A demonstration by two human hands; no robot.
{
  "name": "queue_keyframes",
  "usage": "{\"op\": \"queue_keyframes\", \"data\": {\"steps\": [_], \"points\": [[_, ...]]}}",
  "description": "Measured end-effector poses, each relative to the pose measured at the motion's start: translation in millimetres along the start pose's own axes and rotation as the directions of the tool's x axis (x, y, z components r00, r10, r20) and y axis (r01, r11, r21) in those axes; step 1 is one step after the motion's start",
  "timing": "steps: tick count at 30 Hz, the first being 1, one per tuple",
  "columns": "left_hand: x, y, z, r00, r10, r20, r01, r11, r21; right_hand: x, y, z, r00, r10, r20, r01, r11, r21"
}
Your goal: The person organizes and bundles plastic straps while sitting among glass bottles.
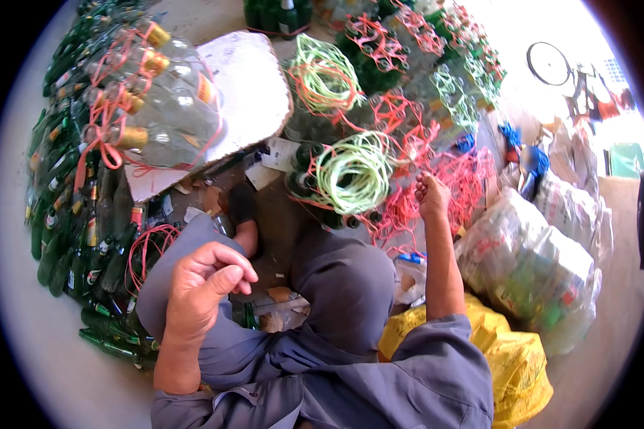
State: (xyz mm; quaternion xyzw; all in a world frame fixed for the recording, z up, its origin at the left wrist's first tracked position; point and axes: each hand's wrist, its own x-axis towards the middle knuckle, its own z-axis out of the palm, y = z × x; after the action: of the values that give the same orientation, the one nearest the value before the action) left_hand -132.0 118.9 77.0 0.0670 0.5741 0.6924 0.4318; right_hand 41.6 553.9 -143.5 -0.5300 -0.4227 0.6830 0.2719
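Note:
My left hand (206,289) is raised above my left knee, its fingers curled in towards the thumb, with nothing visible in it. My right hand (433,195) is reached forward in a fist at a loose heap of pink plastic twine (464,179). Whether a strand lies inside that fist cannot be made out. Left of it, a coil of pale green twine (351,174) rests on a group of dark bottles (303,155). Ahead on the left, a bundle of clear glass bottles (177,115), bound with pink twine, lies on a white foam-like board (247,80).
Green glass bottles (70,236) are piled along the left. A second twine coil (324,75) and tied bottle bundles (378,43) stand ahead. To the right are a stuffed clear plastic bag (531,268) and a yellow sack (520,370). A bicycle (579,80) stands farther off.

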Motion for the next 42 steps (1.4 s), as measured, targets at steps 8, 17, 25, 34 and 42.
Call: {"op": "queue_keyframes", "data": {"steps": [8, 17, 25, 34, 42], "points": [[4, -3, 4, 1.0, 0.008, -0.007, -0.008, 0.999, 0.034, -16, 105, -111, 0.958, 0.114, -0.263, -0.147, 0.983, -0.111], [5, -5, 15, 0.999, -0.006, -0.039, 0.008, 0.998, 0.069, -7, 176, -50, 0.985, -0.091, 0.15, 0.165, 0.768, -0.619], [6, -6, 18, 1.0, 0.019, -0.025, -0.017, 0.997, 0.081, -23, 144, -68, 0.975, 0.222, 0.029, -0.187, 0.88, -0.438], [16, -13, 25, 0.999, 0.022, 0.029, -0.027, 0.982, 0.186, -81, -112, -126, 0.833, -0.511, -0.214, 0.513, 0.857, -0.048], [11, -15, 41, 0.992, 0.105, 0.071, -0.118, 0.968, 0.223, -180, -214, -79, 0.793, -0.556, 0.248, 0.566, 0.524, -0.637]]}}
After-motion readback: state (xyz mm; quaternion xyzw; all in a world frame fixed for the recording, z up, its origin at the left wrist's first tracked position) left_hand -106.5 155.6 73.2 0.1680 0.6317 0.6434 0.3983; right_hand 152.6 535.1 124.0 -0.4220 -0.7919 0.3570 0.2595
